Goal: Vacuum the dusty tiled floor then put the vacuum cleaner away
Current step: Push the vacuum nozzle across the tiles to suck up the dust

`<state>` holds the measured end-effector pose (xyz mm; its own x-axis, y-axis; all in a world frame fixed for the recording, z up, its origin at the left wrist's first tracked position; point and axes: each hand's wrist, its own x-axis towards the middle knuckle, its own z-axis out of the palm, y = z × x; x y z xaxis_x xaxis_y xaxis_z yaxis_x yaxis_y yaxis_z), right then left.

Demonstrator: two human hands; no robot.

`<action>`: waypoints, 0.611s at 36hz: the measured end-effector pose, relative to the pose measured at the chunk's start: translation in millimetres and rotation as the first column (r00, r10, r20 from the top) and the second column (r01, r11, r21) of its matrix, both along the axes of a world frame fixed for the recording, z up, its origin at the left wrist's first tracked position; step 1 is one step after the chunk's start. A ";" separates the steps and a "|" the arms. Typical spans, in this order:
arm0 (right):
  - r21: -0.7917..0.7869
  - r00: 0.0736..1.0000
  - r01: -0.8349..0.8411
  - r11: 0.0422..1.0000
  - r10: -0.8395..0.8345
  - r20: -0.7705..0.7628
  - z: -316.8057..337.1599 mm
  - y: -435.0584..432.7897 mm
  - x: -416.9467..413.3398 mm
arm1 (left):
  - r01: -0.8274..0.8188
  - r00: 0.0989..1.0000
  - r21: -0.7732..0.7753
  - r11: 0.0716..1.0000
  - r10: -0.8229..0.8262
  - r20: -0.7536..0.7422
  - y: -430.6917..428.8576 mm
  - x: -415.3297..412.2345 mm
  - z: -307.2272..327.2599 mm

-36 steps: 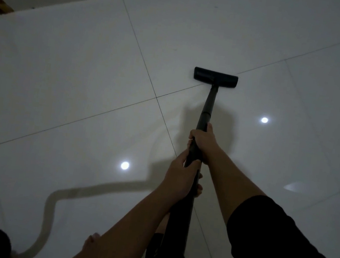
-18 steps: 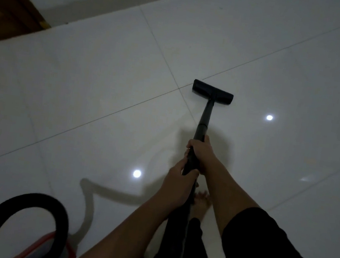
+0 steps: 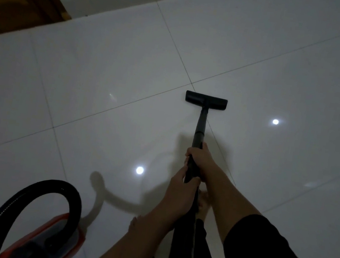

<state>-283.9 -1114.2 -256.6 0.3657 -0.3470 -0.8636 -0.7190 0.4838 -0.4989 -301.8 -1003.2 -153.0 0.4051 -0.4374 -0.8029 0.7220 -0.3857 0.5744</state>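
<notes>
Fingers of left hand (image 3: 179,187) and right hand (image 3: 202,158) curl round wand (image 3: 200,128); floor head (image 3: 206,100) at twelve o'clock, red canister (image 3: 57,237) at seven.

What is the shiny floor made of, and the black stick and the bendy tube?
The floor: glazed tile, probably ceramic or porcelain; it reflects light like a mirror and has thin joint lines. The stick: matte black, plastic or painted metal; too dim to tell. The tube: likely flexible plastic; it curves in an arch.
</notes>
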 end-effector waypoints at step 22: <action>0.062 0.990 -0.139 0.988 0.138 0.022 -14.9 -200.0 114.2 | -0.185 0.982 -0.030 0.982 0.184 -0.035 -199.5 93.1 -18.3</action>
